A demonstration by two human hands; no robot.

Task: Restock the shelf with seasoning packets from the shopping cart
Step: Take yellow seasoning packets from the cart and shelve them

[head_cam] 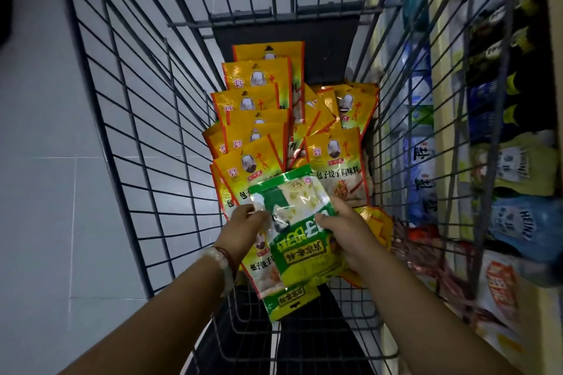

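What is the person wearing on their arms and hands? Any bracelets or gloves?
No gloves and no sleeves in view: both forearms are bare. The left hand has two things on its wrist: a chunky pale bracelet of smooth, milky-looking beads, and beside it a thin dark red cord. The right hand and its wrist wear nothing that shows, no ring or watch.
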